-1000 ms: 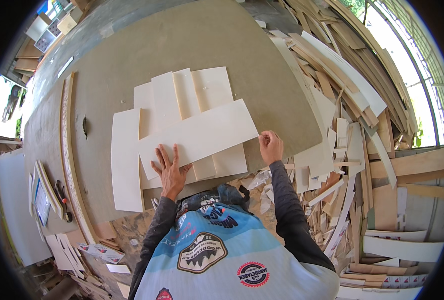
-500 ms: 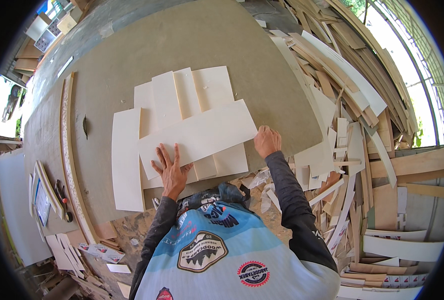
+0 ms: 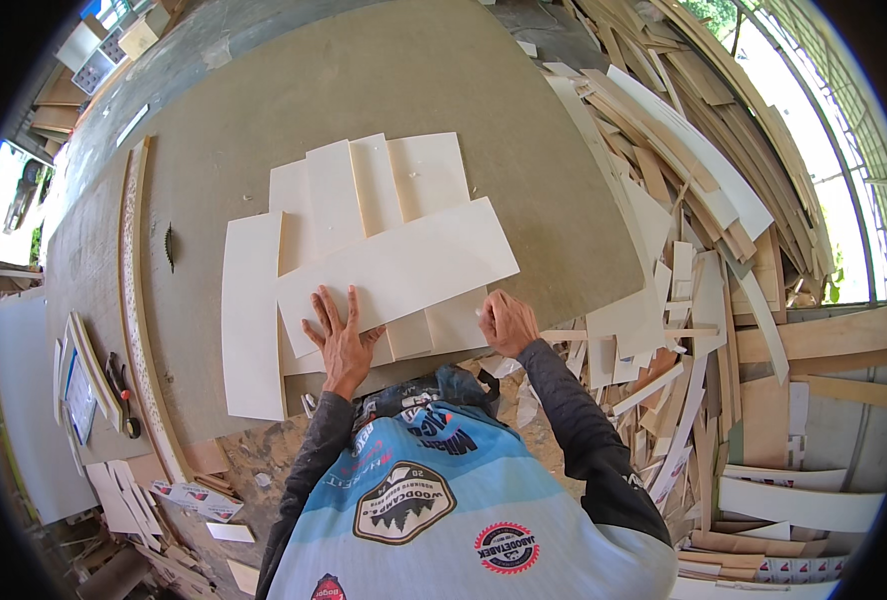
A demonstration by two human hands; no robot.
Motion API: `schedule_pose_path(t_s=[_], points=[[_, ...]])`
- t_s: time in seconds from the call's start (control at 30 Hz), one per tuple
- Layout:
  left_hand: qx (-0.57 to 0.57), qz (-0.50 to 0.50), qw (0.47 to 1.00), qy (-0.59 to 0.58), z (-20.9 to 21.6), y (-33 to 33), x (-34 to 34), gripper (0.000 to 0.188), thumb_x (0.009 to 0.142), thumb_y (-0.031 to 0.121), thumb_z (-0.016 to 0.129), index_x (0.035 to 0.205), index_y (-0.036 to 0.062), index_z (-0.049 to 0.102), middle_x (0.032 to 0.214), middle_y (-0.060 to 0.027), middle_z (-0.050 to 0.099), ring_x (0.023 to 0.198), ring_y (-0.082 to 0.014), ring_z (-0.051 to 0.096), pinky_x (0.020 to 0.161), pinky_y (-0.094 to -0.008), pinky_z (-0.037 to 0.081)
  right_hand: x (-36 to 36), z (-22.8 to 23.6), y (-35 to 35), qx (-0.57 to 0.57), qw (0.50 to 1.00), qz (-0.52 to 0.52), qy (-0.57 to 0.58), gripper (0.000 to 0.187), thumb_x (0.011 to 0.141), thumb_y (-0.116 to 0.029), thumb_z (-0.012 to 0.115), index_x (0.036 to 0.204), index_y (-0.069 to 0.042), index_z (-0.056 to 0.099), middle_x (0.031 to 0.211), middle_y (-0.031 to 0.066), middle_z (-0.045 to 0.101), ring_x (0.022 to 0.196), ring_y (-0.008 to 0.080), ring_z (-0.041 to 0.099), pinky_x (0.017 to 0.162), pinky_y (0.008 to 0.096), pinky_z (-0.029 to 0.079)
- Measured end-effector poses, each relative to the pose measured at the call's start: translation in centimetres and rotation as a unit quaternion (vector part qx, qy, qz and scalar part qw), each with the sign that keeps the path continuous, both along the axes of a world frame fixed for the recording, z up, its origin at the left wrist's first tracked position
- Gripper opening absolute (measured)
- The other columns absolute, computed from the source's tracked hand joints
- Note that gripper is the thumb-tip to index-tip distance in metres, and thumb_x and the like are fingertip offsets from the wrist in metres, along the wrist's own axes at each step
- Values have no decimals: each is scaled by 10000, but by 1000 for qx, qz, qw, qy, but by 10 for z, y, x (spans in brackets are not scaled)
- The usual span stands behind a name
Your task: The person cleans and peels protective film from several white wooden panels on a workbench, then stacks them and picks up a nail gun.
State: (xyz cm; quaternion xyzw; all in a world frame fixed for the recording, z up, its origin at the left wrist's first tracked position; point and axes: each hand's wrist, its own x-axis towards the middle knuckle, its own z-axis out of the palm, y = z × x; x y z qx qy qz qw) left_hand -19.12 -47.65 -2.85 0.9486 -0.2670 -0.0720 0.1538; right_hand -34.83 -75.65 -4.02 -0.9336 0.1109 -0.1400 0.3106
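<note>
A long white board [image 3: 404, 255] lies slantwise over several other white boards on a brown worktop. My left hand [image 3: 342, 345] rests on its lower left part, palm down and fingers spread. My right hand [image 3: 509, 323] is closed at the right edge of the lower boards, just below the long board's right end. Its curled fingers hide what they hold, if anything; a small pale spot shows at the fingertips. Upright boards [image 3: 329, 185] stick out beyond the long board's far edge. Another white board [image 3: 252, 315] lies at the left of the pile.
The brown worktop [image 3: 414, 65] extends away from me. A long narrow strip [image 3: 136, 300] lies at its left, with pliers [image 3: 116, 375] and a framed panel [image 3: 92, 375] beyond it. Heaped wood offcuts [image 3: 684, 280] stand along the right side.
My right hand has left the long board's right end and moved down and left to the edge of the lower boards. My left hand and the boards have stayed put.
</note>
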Motion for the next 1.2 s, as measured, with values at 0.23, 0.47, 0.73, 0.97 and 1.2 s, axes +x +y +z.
schedule_pose_path(t_s=[0.23, 0.47, 0.73, 0.97, 1.2], points=[[21, -10, 1000, 11, 1, 1, 2, 909, 926, 541, 646, 1642, 226, 184, 1683, -256, -64, 1559, -433, -70, 1148, -726, -33, -38, -46, -81, 26, 939, -328, 100, 229, 916, -244, 628, 1066, -72, 627, 1016, 178, 680, 949, 351, 671, 788, 471, 517], [4, -35, 999, -1, 6, -2, 3, 927, 934, 591, 608, 1643, 184, 171, 1678, -270, -66, 1551, -450, -94, 1160, -707, -57, -20, -33, -97, -272, 830, -487, -11, 642, 958, -345, 603, 1480, -13, 432, 1455, 276, 490, 1312, 477, 472, 1127, 570, 335], [68, -26, 997, 33, 14, 0, 6, 875, 953, 593, 572, 1642, 216, 187, 1689, -238, -49, 1559, -431, -67, 1185, -681, -5, 100, 0, 106, -155, 956, 247, 19, 794, 995, -553, 479, 1600, -79, 279, 1679, 130, 220, 1565, 303, 148, 1265, 510, 87], [60, -31, 997, -31, 14, 8, 8, 790, 988, 576, 524, 1638, 255, 209, 1706, -180, 1, 1571, -392, 10, 1227, -601, 45, 24, -50, -80, -156, 965, -114, 179, 744, 1043, -529, 365, 1626, -98, 197, 1683, 187, 166, 1561, 343, 143, 1261, 519, 78], [32, 27, 999, -22, 4, 53, 29, 693, 1025, 537, 462, 1628, 274, 245, 1694, -216, 53, 1562, -405, 66, 1227, -590, 75, -19, 6, -155, -262, 905, -334, -37, 641, 1058, -418, 421, 1490, 56, 403, 1586, 263, 348, 1509, 420, 253, 1248, 539, 142]])
